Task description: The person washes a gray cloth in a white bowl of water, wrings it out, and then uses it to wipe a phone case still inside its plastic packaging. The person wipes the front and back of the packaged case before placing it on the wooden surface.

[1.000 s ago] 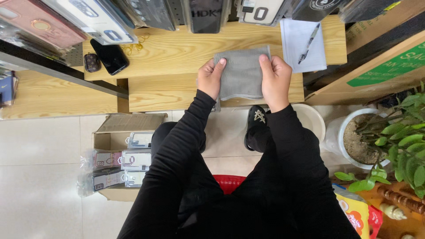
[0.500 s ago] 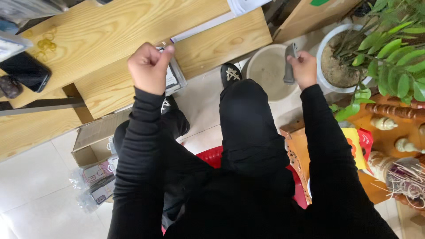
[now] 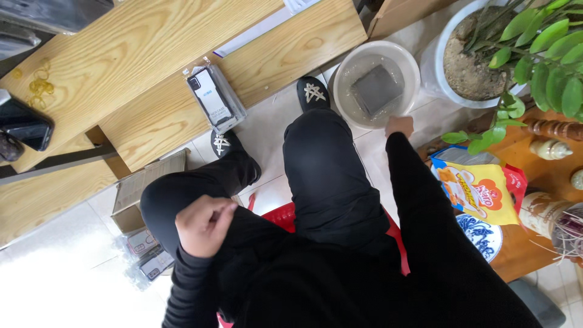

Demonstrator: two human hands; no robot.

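A folded grey cloth (image 3: pixel 376 89) lies in water inside a round white basin (image 3: pixel 348 68) on the floor, by my right foot. My right hand (image 3: pixel 399 126) hangs at the basin's near rim, back upward and fingers tucked out of sight; the cloth is apart from it. My left hand (image 3: pixel 203 226) rests loosely curled on my left knee with nothing in it. I sit in black clothes on a red stool (image 3: pixel 285 217).
A wooden bench (image 3: pixel 139 61) carries a packaged phone case (image 3: pixel 215 97), a black phone (image 3: pixel 25 126) and yellow rubber bands (image 3: pixel 39 89). A potted plant (image 3: pixel 480 67) stands right of the basin. A yellow snack bag (image 3: pixel 480 189) lies right; a cardboard box (image 3: pixel 146 189) left.
Both hands held the grey cloth on the bench; my right hand carried it down to the basin, where it now lies. My left hand dropped to my knee.
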